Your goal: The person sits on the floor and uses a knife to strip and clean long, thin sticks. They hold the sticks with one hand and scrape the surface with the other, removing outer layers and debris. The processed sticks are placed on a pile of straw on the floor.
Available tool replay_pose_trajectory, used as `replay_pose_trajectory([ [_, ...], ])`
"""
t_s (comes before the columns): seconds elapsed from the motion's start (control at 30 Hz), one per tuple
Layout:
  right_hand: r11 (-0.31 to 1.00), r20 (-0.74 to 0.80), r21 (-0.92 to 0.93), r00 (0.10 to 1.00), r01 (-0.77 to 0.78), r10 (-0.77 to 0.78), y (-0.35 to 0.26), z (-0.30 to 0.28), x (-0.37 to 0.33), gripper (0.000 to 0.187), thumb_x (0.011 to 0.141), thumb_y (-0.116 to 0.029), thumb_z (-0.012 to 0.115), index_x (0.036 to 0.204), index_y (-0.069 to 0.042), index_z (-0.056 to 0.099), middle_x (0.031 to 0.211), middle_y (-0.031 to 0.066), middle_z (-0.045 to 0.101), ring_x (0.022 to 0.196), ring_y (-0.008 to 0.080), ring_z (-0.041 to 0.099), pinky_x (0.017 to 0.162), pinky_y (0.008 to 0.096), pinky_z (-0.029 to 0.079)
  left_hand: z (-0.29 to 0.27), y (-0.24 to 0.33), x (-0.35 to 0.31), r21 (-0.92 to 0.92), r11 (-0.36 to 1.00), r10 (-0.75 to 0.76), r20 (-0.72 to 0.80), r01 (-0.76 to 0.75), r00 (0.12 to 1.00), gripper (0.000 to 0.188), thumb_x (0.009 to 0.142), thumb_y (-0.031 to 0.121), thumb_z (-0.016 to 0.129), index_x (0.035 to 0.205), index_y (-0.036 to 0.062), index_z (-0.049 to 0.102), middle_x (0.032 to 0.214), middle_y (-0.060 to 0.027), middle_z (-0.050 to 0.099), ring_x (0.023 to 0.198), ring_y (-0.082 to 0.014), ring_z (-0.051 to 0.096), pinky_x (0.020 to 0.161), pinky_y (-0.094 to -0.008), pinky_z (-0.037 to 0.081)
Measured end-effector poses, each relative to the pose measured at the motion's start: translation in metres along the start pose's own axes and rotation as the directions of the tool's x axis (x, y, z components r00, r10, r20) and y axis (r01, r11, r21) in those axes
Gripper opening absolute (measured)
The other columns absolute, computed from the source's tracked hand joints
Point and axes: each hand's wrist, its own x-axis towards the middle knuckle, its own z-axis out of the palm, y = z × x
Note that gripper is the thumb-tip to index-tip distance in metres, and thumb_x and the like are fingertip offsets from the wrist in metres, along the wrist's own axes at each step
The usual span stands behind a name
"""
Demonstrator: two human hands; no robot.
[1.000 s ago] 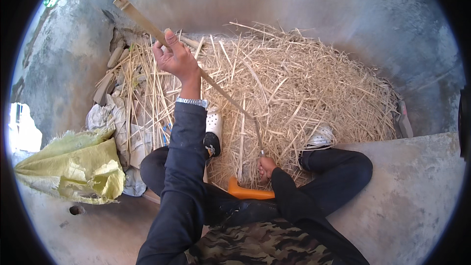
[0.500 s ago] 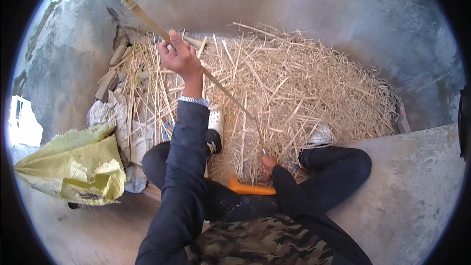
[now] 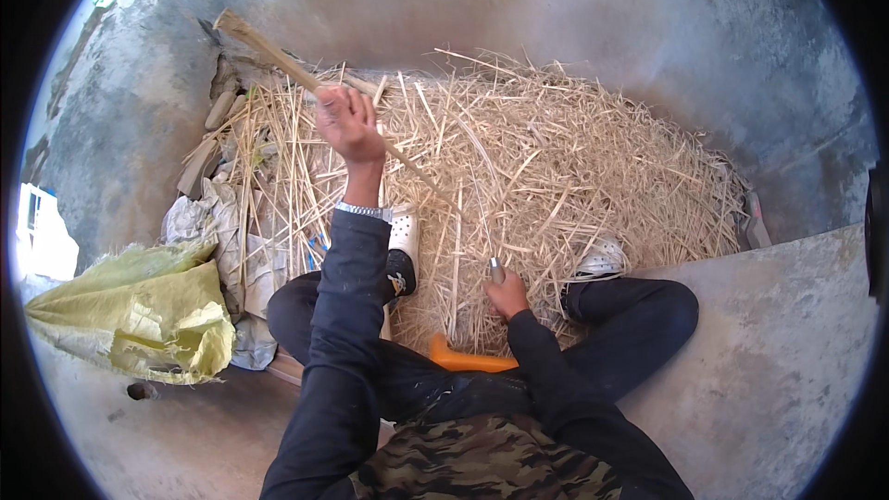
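Note:
My left hand (image 3: 350,125), raised over the left part of the straw-coloured shavings, is closed around a long bamboo strip (image 3: 269,51). The strip slants from the upper left, where its end is wider, down to a thin end near the middle of the pile. My right hand (image 3: 507,296) is low in front of my lap, its fingers wrapped around the handle of a knife (image 3: 497,270). The knife's metal collar shows above the fist; the blade is thin and hard to make out against the shavings. The strip's lower end lies apart from my right hand.
A heap of bamboo shavings (image 3: 574,167) spreads between my feet and the concrete wall (image 3: 519,9). Long thin strips (image 3: 294,157) lie at its left. A yellow-green woven sack (image 3: 176,315) sits at the left. An orange plastic piece (image 3: 468,358) is by my lap.
My left hand has turned and come slightly down and to the right, with the strip's upper end lower. My right hand has moved up a little, away from the strip.

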Motion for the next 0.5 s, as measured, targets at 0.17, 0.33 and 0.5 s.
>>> replay_pose_trajectory([
  [0.17,0.895,-0.154,-0.076,0.881,0.44,-0.446,-0.032,0.009,-0.019,0.025,0.083,-0.022,0.066,0.089,0.001,0.058,0.062,0.0103,0.057,0.052,0.0209,0.057,0.051,0.0342,0.044,-0.008,-0.005,0.003,-0.022,0.999,0.028,-0.091,-0.03,0.995,0.048,0.098,0.047,0.045,0.066,0.0152,0.03,0.054,0.0067,0.024,0.043,-0.002,0.019,0.037,-0.0194,0.016],
  [0.33,0.939,-0.12,-0.043,0.931,0.342,-0.344,0.045,0.035,-0.005,0.031,0.085,-0.028,0.066,0.092,0.002,0.06,0.065,0.0141,0.062,0.058,0.0266,0.063,0.059,0.0369,0.049,-0.01,-0.012,0.008,0.173,0.983,0.098,-0.212,-0.061,0.972,0.047,0.099,0.045,0.046,0.066,0.013,0.034,0.056,0.0064,0.027,0.047,-0.0033,0.023,0.042,-0.0218,0.021],
  [0.5,0.945,0.09,-0.127,0.945,-0.301,0.314,0.082,0.037,0.022,0.037,0.088,-0.031,0.062,0.075,0.003,0.054,0.053,0.0076,0.052,0.045,0.0205,0.055,0.045,0.0358,0.044,-0.002,-0.031,0.02,0.428,0.895,0.288,-0.33,-0.13,0.899,0.048,0.099,0.048,0.044,0.066,0.0158,0.029,0.055,0.0079,0.025,0.043,-0.0029,0.021,0.038,-0.0232,0.016],
])
